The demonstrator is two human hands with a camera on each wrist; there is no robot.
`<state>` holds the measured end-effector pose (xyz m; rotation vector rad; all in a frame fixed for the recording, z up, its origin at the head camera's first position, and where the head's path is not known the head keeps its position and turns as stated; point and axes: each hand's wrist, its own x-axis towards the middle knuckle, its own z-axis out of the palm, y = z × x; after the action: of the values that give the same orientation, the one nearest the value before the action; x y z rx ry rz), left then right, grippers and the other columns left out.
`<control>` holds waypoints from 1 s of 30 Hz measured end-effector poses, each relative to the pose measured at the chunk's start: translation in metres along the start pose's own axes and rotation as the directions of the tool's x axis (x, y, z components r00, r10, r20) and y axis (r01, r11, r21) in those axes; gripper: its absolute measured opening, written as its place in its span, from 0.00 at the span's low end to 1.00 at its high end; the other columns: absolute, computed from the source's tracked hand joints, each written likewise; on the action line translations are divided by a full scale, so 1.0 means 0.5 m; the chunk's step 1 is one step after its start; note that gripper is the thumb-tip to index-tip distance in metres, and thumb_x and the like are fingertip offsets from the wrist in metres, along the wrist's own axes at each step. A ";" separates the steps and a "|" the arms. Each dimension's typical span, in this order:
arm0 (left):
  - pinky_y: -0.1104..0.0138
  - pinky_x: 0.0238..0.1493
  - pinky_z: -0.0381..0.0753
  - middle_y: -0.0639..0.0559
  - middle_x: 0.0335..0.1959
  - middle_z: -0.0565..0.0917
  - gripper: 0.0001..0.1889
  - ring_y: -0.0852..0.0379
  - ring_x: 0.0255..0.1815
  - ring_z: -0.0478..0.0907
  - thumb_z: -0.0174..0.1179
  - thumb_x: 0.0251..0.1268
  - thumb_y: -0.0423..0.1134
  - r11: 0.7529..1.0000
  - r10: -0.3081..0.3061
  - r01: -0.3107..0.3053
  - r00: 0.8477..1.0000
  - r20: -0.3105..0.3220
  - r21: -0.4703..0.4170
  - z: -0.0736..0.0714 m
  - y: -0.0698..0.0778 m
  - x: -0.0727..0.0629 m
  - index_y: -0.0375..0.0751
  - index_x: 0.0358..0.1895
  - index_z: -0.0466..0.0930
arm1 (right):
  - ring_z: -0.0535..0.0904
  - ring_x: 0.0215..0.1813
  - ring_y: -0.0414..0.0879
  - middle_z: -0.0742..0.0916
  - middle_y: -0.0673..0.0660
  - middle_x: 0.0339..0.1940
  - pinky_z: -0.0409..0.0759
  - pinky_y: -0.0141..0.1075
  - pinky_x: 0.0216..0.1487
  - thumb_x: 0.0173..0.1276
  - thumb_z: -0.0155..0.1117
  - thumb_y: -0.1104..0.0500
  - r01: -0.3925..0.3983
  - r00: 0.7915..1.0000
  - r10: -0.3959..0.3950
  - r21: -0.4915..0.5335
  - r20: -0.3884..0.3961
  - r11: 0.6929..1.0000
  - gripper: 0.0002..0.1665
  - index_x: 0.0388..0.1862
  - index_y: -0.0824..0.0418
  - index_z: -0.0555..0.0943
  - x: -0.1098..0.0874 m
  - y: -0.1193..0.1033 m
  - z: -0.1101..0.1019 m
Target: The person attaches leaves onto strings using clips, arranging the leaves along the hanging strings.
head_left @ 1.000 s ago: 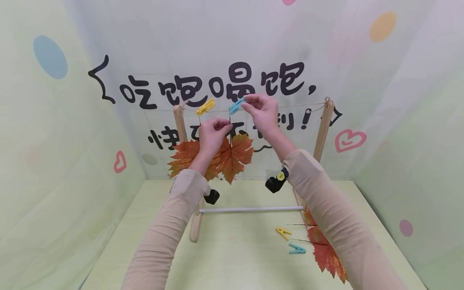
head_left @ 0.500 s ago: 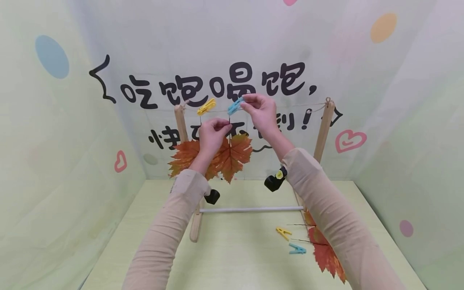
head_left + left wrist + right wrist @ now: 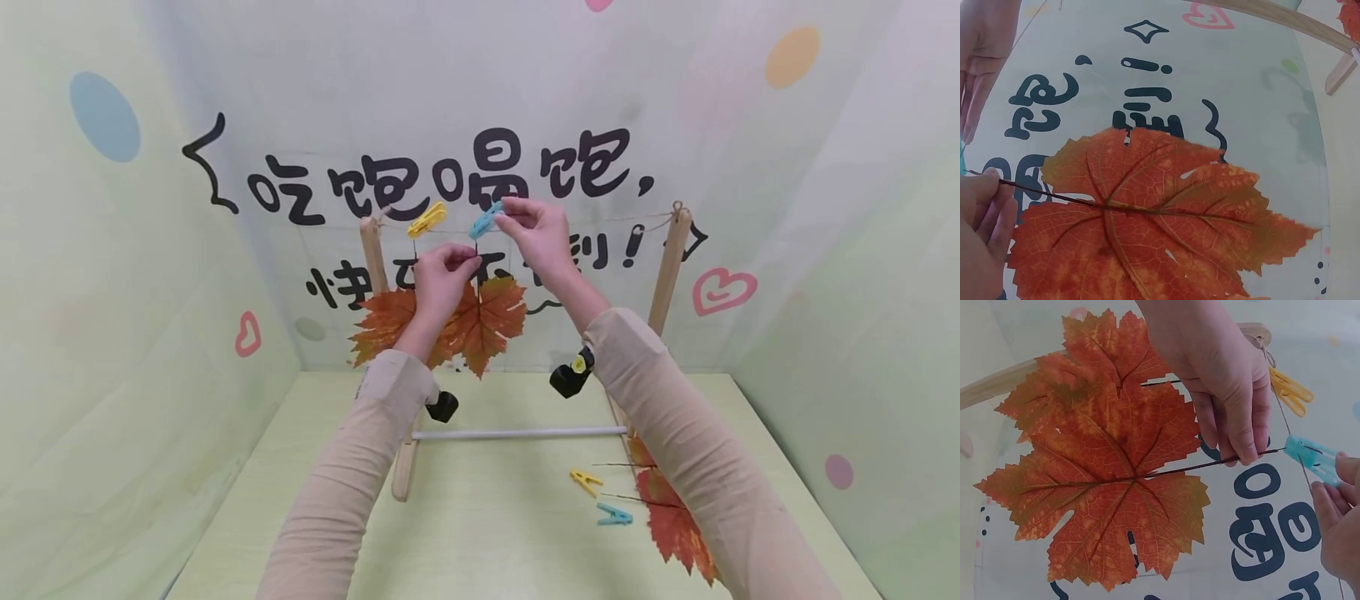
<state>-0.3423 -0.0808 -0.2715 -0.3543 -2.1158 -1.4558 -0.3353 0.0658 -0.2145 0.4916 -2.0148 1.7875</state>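
Note:
My left hand [image 3: 442,279] pinches the dark stem of an orange-red maple leaf [image 3: 483,325] between thumb and fingertips. The leaf hangs below those fingers and fills much of the left wrist view. My right hand [image 3: 542,237] pinches a blue clothespin [image 3: 1311,456] by its tail end. In the right wrist view the clothespin's nose sits over the twine [image 3: 1282,412], right at the tip of the stem. To the left, a yellow clothespin [image 3: 427,221] on the twine holds a second maple leaf [image 3: 381,325], partly hidden behind my left hand and wrist.
Wooden posts [image 3: 670,271] carry the twine, and a white rod [image 3: 517,433] joins the frame low down. On the table lie a yellow clothespin [image 3: 586,482], a blue clothespin [image 3: 615,514] and red leaves [image 3: 671,521], partly covered by my right sleeve.
The blue clothespin and my right hand have shifted slightly left along the twine. My left hand keeps its pinch on the stem, almost in place.

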 end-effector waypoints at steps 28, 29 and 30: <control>0.69 0.37 0.80 0.47 0.33 0.84 0.10 0.56 0.32 0.80 0.66 0.53 0.37 1.000 0.022 -0.019 0.992 0.122 -0.022 -0.013 0.003 -0.067 0.36 0.37 0.83 | 0.76 0.52 0.49 0.80 0.62 0.52 0.75 0.36 0.53 0.58 0.66 0.56 -0.050 0.986 0.095 -0.306 0.134 0.951 0.28 0.56 0.65 0.73 -0.115 0.039 -0.194; 0.69 0.37 0.80 0.47 0.32 0.83 0.09 0.56 0.32 0.80 0.66 0.53 0.37 1.000 0.021 -0.018 0.990 0.143 -0.021 -0.008 0.001 -0.071 0.36 0.36 0.83 | 0.76 0.53 0.50 0.80 0.63 0.52 0.75 0.36 0.53 0.59 0.65 0.56 -0.055 0.984 0.105 -0.321 0.142 0.946 0.28 0.57 0.66 0.73 -0.122 0.047 -0.204; 0.69 0.36 0.80 0.47 0.32 0.84 0.09 0.56 0.31 0.80 0.66 0.52 0.36 1.000 0.026 -0.025 0.987 0.162 -0.011 -0.002 -0.002 -0.076 0.37 0.36 0.83 | 0.76 0.53 0.51 0.80 0.63 0.53 0.75 0.36 0.53 0.59 0.65 0.56 -0.061 0.982 0.116 -0.327 0.150 0.943 0.28 0.57 0.67 0.72 -0.130 0.055 -0.214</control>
<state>-0.3115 -0.0790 -0.2935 -0.5170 -2.2233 -1.4663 -0.2866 0.1750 -0.2605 0.4670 -2.4227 1.4624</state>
